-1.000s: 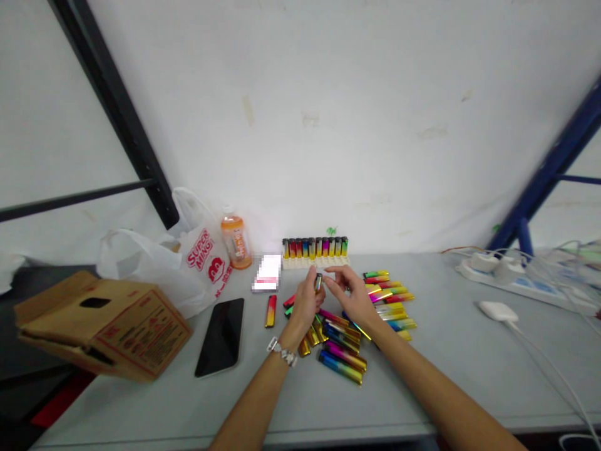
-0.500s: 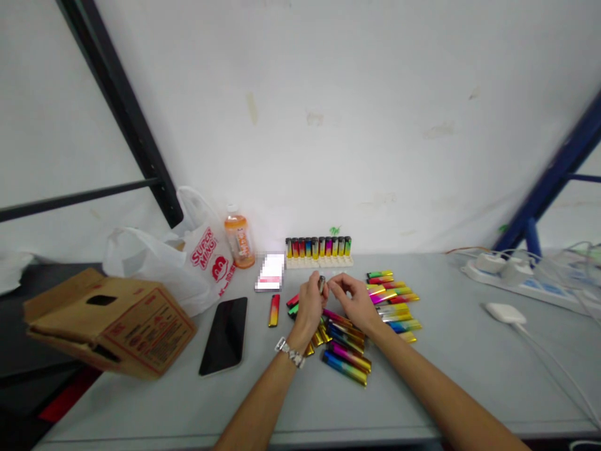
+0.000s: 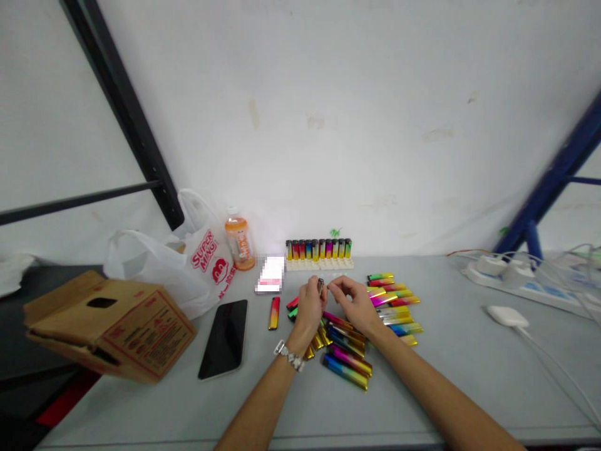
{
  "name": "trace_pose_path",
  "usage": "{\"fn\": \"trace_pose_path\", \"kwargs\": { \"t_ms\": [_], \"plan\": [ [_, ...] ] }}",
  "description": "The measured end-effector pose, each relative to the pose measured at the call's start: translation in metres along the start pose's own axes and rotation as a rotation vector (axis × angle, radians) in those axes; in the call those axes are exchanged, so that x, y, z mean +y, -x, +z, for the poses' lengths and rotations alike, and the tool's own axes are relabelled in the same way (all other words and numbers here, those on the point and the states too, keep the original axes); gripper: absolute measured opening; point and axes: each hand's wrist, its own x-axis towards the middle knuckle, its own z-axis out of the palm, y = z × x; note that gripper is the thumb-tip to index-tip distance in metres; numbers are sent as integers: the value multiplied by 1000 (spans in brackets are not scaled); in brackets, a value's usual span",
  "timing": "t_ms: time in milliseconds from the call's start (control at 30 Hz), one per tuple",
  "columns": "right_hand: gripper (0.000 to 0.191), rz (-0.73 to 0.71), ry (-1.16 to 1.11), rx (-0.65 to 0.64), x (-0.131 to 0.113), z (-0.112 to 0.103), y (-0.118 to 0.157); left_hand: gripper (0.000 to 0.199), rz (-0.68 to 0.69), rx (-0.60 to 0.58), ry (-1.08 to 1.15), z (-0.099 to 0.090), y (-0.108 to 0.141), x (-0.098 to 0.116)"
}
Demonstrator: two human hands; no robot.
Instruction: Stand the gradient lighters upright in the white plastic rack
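My left hand (image 3: 308, 308) is wrapped round a lighter (image 3: 320, 284); its metal top shows above the fingers, while the body is hidden. Close by on the right, my right hand (image 3: 351, 303) has thumb and forefinger pinched together; whatever is between them is too small to make out. Beneath and around both hands lie loose shiny lighters, among them a blue-and-gold lighter (image 3: 346, 373) in front and a silver-and-yellow one (image 3: 394, 314) to the right. Behind the hands, several lighters (image 3: 315, 250) stand upright in a row in a white rack (image 3: 305, 265). A red-and-yellow lighter (image 3: 274, 313) lies apart on the left.
On the left are a black phone (image 3: 224, 338), a cardboard box (image 3: 136, 326), a white plastic bag (image 3: 188, 275) and an orange drink bottle (image 3: 241, 243). A second phone (image 3: 271, 274) is near the rack. A power strip (image 3: 535, 288) and white charger (image 3: 507, 316) with cables lie right.
The whole view has shifted slightly downward. My hands stay almost in place, with the fingertips at the lighter's top changing only a little.
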Motion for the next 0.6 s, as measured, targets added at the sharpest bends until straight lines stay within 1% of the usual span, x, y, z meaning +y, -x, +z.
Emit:
{"fn": "trace_pose_path", "kwargs": {
  "t_ms": [100,233,300,367,467,533,600],
  "plan": [
    [26,10,8,7,1,0,0,38,3,-4,12,-1,-1,-1],
    [25,1,12,15,-3,1,1,40,15,-14,3,-3,-5,-6],
    [22,-18,2,42,-6,1,2,44,20,-6,-12,-3,-6,-9],
    [23,-57,-7,60,-9,1,2,51,13,7,-4,-2,-6,-11],
    [26,-95,-21,33,-11,1,1,60,-8,-34,81,0,-5,-14],
    [24,-72,-41,7,-12,1,1,64,-23,-73,132,1,-3,-15],
    [23,-32,-65,-16,-12,-1,0,68,-30,-86,108,1,-1,-15]
  ]
}}
